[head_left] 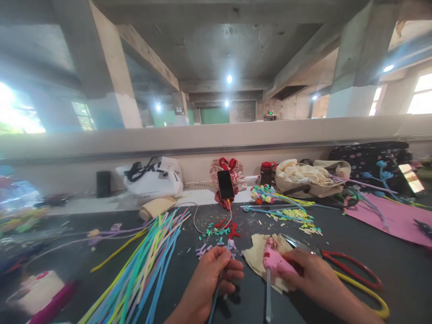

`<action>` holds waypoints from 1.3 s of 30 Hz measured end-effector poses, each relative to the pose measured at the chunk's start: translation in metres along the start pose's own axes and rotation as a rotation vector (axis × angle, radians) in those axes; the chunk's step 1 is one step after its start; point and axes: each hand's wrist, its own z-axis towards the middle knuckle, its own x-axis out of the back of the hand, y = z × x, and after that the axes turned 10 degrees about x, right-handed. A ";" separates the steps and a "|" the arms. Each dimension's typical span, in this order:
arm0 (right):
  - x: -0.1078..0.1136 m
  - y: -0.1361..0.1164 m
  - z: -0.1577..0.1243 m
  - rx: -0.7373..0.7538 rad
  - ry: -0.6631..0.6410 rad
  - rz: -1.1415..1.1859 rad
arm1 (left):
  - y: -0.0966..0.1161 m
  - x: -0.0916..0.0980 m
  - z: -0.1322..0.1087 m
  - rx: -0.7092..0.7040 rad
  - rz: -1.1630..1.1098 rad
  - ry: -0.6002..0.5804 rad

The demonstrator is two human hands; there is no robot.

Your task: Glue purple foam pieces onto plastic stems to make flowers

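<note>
Fingers of a person's left hand (214,274) pinch a blue chenille stem (213,305) with a lavender tip above the near edge of a dark table (184,272), thumb pressed against it and the other fingers loosely curled. The right hand (312,274) is closed around the grip of a pink glue gun (275,261), which lies over a cream cloth (252,254) toward the near edge, a translucent glue stick (268,297) jutting from it. Large scissors (351,263) with one red and one yellow handle lie just beside, to the right. Clipped lavender pieces (203,250) sit just beyond the left hand, with green and red ones farther back. Loose chenille stems (148,265) in green, blue and yellow fan across the table's left side. Along its far edge stand a smartphone (225,184), its cable attached, and a bottle (266,173) with a red cap; a pink sheet (388,216) covers part of the far right corner.
</note>
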 end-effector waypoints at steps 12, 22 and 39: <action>0.007 0.024 -0.002 -0.129 0.215 0.651 | -0.017 -0.050 0.044 0.015 0.026 0.017; 0.026 0.030 -0.005 -0.249 0.686 1.605 | -0.022 -0.045 0.055 0.028 0.050 0.060; 0.003 -0.022 0.022 -0.104 0.227 1.726 | 0.019 0.020 0.010 -0.245 -0.002 0.083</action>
